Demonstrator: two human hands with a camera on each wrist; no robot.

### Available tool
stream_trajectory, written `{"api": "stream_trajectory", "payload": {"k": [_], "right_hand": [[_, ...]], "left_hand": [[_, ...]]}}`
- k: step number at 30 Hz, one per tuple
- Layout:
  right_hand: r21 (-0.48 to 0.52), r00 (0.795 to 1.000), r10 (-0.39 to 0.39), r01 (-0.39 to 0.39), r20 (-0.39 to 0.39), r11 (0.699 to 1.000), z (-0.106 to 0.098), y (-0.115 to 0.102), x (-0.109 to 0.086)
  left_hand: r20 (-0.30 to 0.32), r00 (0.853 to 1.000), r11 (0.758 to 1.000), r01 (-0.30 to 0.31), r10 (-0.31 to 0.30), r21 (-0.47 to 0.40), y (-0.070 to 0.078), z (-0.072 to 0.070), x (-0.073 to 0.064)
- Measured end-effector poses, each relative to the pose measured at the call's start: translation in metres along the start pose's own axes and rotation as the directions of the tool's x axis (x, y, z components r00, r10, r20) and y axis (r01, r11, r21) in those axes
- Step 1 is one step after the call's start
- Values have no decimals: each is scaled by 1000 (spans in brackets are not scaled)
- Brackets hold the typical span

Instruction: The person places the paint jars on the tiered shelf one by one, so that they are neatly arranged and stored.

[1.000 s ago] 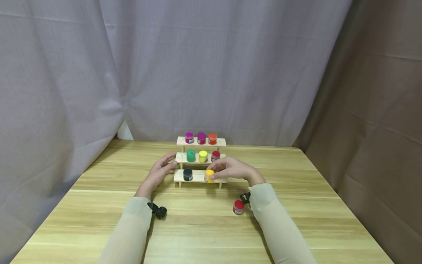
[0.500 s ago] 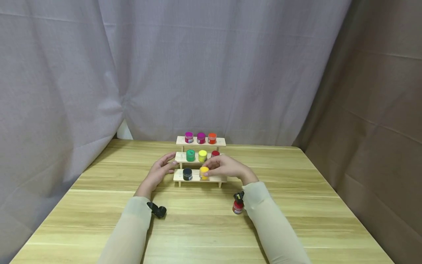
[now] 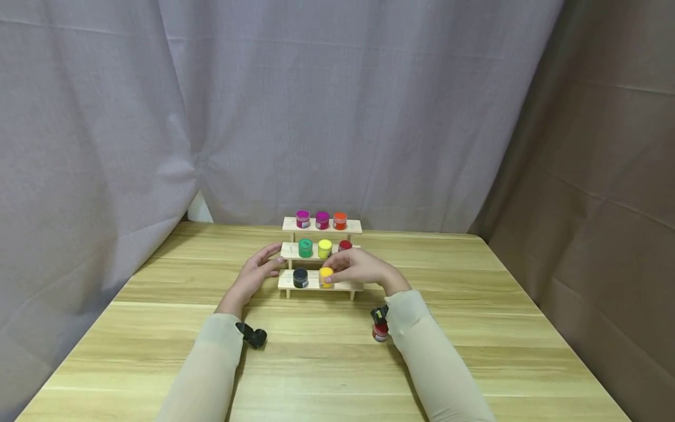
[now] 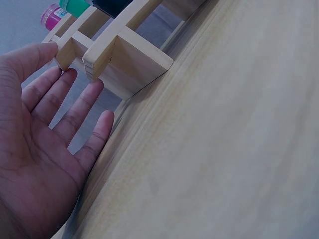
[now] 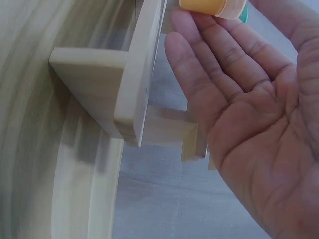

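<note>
My right hand (image 3: 365, 270) pinches an orange-yellow paint jar (image 3: 326, 278) between thumb and fingers, upright at the middle of the lowest step of a wooden three-step stand (image 3: 285, 282). In the right wrist view, only the lower part of this orange-yellow jar (image 5: 207, 5) shows. To its left on that step is a black-lidded jar (image 3: 300, 278). At the stand's left end is my left hand (image 3: 253, 274), its fingers extended. In the left wrist view, the fingertips (image 4: 93, 85) meet the step ends, or nearly so.
On the middle step are a green jar (image 3: 305, 248), a yellow jar (image 3: 324, 249) and a dark red jar (image 3: 345, 245). Two magenta-purple jars and an orange jar (image 3: 340, 221) line the top step. A red jar (image 3: 379, 333) stands on the table below my right wrist, partly covered by the wrist camera.
My right hand has shifted left with the orange-yellow jar, from right of centre to the middle of the lowest step. My left hand has kept its place.
</note>
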State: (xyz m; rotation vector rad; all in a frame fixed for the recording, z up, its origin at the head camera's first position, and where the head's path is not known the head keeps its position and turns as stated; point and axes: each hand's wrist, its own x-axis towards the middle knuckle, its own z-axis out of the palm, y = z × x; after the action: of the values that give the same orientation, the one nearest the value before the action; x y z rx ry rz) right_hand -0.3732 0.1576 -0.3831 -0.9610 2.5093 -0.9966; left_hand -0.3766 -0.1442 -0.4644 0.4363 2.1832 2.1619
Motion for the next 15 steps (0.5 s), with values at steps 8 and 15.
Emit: {"api": "stream_trajectory", "payload": {"k": [8, 15], "right_hand": [[-7, 1000, -9, 9, 12, 1000, 2, -3, 4], [-14, 1000, -3, 3, 12, 1000, 3, -4, 1]], "left_hand": [[-15, 1000, 1000, -21, 21, 13, 0, 0, -1], [-13, 1000, 1000, -14, 14, 18, -3, 0, 0]]}}
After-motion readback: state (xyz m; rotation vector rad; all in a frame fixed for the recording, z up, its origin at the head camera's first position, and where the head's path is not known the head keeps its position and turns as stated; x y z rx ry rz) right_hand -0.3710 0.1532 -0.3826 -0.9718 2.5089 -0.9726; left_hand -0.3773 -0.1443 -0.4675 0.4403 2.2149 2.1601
